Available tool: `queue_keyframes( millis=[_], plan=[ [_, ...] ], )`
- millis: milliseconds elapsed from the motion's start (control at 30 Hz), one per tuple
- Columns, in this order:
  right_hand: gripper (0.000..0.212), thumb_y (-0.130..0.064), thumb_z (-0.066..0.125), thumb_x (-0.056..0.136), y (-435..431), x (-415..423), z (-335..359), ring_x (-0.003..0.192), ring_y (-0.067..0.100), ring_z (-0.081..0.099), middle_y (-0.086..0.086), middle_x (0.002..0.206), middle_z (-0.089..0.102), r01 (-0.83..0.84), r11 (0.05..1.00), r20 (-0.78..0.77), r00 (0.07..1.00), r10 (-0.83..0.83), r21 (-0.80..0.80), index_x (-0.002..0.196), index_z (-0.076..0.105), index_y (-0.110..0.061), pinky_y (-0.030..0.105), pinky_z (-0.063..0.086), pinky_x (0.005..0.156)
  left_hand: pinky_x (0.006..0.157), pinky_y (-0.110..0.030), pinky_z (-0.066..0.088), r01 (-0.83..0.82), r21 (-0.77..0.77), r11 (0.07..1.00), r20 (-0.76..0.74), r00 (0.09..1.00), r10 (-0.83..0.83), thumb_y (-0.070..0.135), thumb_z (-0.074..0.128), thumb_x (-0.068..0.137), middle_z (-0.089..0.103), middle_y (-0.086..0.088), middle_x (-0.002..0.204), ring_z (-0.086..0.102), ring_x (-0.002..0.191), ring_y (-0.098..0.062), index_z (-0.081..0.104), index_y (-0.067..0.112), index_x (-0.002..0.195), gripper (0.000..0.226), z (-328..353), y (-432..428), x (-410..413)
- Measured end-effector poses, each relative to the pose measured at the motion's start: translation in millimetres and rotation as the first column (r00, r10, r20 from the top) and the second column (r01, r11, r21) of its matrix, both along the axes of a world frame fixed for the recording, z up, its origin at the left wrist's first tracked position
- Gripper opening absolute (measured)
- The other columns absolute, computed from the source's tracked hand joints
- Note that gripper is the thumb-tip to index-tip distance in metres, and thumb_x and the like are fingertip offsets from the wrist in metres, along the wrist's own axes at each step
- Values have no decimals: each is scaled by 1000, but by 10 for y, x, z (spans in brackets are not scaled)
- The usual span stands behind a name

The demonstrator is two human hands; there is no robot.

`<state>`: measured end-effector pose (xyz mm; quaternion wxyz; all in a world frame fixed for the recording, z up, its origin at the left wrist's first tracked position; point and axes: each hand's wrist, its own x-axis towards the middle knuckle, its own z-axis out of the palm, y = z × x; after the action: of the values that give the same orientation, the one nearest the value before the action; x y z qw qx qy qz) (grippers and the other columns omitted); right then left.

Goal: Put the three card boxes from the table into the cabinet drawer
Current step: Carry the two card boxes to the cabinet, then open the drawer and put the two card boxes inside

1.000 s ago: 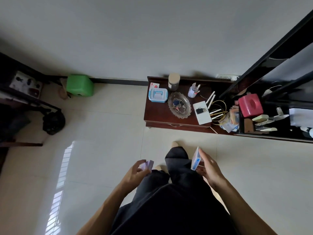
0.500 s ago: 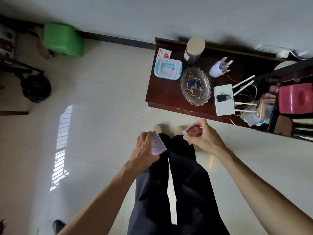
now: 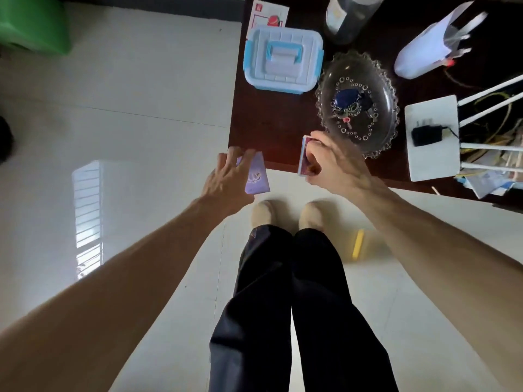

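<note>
A dark reddish-brown wooden worktop (image 3: 268, 120) is seen at the upper right, its front edge running above a pale tiled floor (image 3: 141, 108). On the worktop, a white plastic box with a blue handle and blue clips (image 3: 283, 60) is set near the left edge, with a white and red card (image 3: 268, 17) lying just behind it. A patterned glass dish (image 3: 358, 103) holding keys is placed just right of the box. Further right, a flat white router (image 3: 433, 138) with a black plug adapter (image 3: 426, 134) on top is laid. A white holder (image 3: 421, 53) is placed at the back. On the floor, a green stool (image 3: 34, 22) is seen at the upper left, and a small yellow object (image 3: 358, 247) lies near the feet.
</note>
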<state>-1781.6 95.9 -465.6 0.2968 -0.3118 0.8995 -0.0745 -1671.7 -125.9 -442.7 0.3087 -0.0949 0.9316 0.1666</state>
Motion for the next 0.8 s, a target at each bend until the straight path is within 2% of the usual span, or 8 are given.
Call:
queue_keyframes(
  millis=[67, 167, 233, 333, 433, 667, 800],
  plan=[
    [31, -30, 82, 69, -83, -89, -212, 110, 25, 60, 3, 129, 59, -7, 1000, -23, 1000, 7, -5, 87, 61, -16, 34, 42, 88, 86, -44, 53, 18, -18, 1000, -25, 1000, -18, 28, 87, 65, 37, -12, 141, 42, 121, -33, 31, 17, 145, 99, -291, -40, -166],
    [30, -25, 79, 75, -199, -192, -475, 125, 27, 54, 3, 142, 53, -30, 999, -28, 999, 30, 16, 99, 65, -14, 43, 40, 102, 92, -45, 51, 1, -8, 1000, -42, 999, -1, 22, 87, 67, 34, -14, 145, 41, 125, -35, 28, 15, 147, 99, -650, -80, -363],
    [32, -21, 78, 77, -264, -244, -600, 134, 28, 48, 4, 148, 49, -25, 1000, -39, 999, 26, 18, 106, 67, -13, 46, 38, 106, 95, -45, 51, 7, -15, 1000, -46, 999, -8, 19, 85, 69, 31, -15, 146, 40, 127, -35, 26, 14, 148, 98, -826, -97, -463],
    [37, -20, 77, 79, -340, -314, -718, 137, 29, 45, 6, 151, 46, -42, 999, -64, 997, 44, 23, 113, 66, -12, 46, 37, 107, 92, -45, 52, 33, -40, 999, -79, 996, -36, 13, 82, 71, 31, -16, 145, 41, 126, -35, 26, 14, 147, 95, -1003, -110, -595],
    [35, -19, 76, 78, -384, -348, -803, 137, 28, 43, 5, 150, 45, -56, 998, -73, 996, 58, 25, 110, 65, -13, 46, 37, 105, 88, -46, 54, 37, -58, 998, -93, 995, -42, 9, 82, 70, 31, -16, 143, 41, 125, -35, 24, 14, 148, 96, -1119, -107, -705],
    [42, -19, 77, 78, -368, -321, -968, 137, 27, 43, 5, 154, 43, -77, 996, -77, 994, 79, 38, 117, 63, -11, 47, 35, 106, 90, -44, 52, 80, -113, 990, -90, 992, -91, 12, 81, 70, 31, -14, 143, 42, 122, -34, 20, 14, 150, 100, -1323, -48, -774],
    [49, -22, 77, 76, -321, -172, -924, 145, 28, 35, 9, 158, 35, -23, 1000, -94, 995, 24, 10, 122, 61, -15, 49, 34, 111, 101, -46, 45, 83, -125, 989, -43, 995, -89, 28, 87, 64, 23, -14, 152, 37, 130, -36, 8, 19, 154, 119, -1292, 2, -744]
  ],
)
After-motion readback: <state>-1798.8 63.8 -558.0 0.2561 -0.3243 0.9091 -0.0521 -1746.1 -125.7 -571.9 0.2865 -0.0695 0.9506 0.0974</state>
